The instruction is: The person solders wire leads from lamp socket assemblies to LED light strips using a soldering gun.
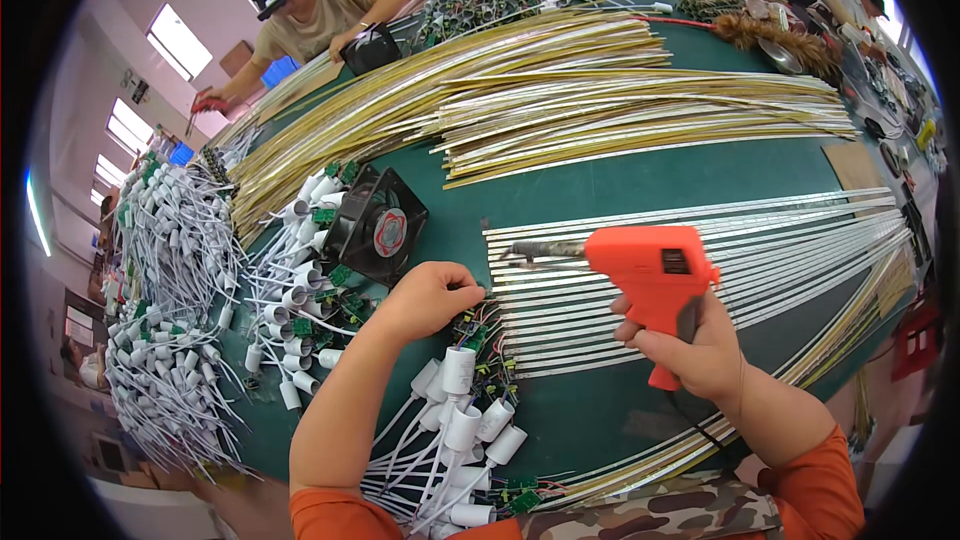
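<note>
My right hand [705,350] is wrapped round the grip of a red soldering gun [640,260]. Its dark tip points left, above a row of narrow pale strips [760,285] laid side by side on the green table [570,420]. At the left ends of those strips, my left hand [430,298] is closed with thumb and forefinger together; what they pinch is too small to make out. Just below it lie small circuit boards with thin coloured wires [485,330]. White cylindrical caps [460,370] on white cables sit between my forearms.
A black square fan [376,228] stands beyond my left hand. White caps with cables are heaped at left [170,340]. Long bundles of yellowish strips [640,125] cross the far side. A co-worker [310,20] holds a red-handled tool at the far left; other people are at far right.
</note>
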A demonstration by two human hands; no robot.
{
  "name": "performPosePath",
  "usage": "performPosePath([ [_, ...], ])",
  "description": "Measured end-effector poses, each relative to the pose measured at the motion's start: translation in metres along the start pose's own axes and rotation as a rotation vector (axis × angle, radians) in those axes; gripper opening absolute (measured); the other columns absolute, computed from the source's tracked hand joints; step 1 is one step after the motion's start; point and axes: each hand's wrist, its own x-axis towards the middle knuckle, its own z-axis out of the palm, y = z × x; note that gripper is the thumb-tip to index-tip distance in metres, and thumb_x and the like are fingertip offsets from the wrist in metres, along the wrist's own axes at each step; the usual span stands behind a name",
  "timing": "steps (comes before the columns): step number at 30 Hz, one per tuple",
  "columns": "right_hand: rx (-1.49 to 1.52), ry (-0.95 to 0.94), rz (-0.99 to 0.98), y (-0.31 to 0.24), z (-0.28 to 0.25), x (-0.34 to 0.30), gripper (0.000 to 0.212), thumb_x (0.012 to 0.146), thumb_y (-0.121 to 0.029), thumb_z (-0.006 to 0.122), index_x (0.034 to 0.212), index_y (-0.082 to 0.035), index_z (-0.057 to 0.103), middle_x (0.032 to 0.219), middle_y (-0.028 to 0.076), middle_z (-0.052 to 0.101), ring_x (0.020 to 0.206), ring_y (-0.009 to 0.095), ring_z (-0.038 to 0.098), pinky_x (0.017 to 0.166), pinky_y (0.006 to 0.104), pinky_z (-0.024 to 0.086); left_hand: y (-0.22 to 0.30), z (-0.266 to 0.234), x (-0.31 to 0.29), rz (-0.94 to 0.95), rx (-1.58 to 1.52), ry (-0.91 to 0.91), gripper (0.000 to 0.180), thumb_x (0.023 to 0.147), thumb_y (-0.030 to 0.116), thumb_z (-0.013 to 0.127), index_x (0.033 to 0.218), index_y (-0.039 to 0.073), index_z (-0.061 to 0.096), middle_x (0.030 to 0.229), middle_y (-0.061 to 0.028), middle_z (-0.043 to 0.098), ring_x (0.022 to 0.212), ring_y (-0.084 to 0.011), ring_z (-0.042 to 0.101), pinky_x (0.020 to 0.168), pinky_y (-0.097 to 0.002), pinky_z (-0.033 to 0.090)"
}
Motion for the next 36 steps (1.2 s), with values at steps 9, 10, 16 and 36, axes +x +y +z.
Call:
performPosePath([
  [9, -0.52, -0.131, 0.006, 0.009, 0.0, 0.002, 0.046, 0.084, -0.022, 0.071, 0.123, -0.004, 0.055, 0.096, 0.009, 0.065, 0.089, 0.022, 0.063, 0.082, 0.0349, 0.049, 0.005, -0.002, 0.003, -0.055, 0.036, -0.032, 0.021, 0.085, 0.02, 0.07, 0.084, -0.001, 0.07, 0.069, -0.0012, 0.062, 0.064, -0.0087, 0.052, 0.06, -0.0272, 0.045],
  [10, -0.521, -0.132, 0.004, 0.011, 0.0, 0.003, 0.046, 0.084, -0.022, 0.071, 0.123, -0.004, 0.055, 0.096, 0.009, 0.065, 0.089, 0.022, 0.063, 0.082, 0.0349, 0.049, 0.004, -0.001, 0.004, -0.054, 0.035, -0.029, 0.021, 0.085, 0.02, 0.07, 0.084, -0.001, 0.07, 0.069, -0.0012, 0.062, 0.064, -0.0087, 0.052, 0.06, -0.0272, 0.045],
  [16, -0.519, -0.113, -0.133, 0.024, 0.004, 0.005, 0.051, 0.084, -0.021, 0.072, 0.128, -0.004, 0.053, 0.102, 0.012, 0.065, 0.091, 0.025, 0.064, 0.083, 0.036, 0.049, 0.003, 0.0, 0.008, -0.026, 0.11, -0.036, 0.021, 0.085, 0.021, 0.07, 0.083, 0.0, 0.07, 0.068, -0.0018, 0.062, 0.062, -0.0091, 0.053, 0.058, -0.0277, 0.044],
  [36, -0.69, -0.186, -0.198, 0.016, 0.006, 0.006, 0.042, 0.083, -0.018, 0.071, 0.12, -0.005, 0.057, 0.096, 0.012, 0.064, 0.086, 0.03, 0.065, 0.078, 0.0369, 0.051, 0.013, 0.001, 0.01, -0.093, 0.217, -0.023, 0.024, 0.079, 0.028, 0.066, 0.079, 0.004, 0.069, 0.071, -0.0123, 0.065, 0.065, -0.0254, 0.061, 0.064, -0.0369, 0.049],
])
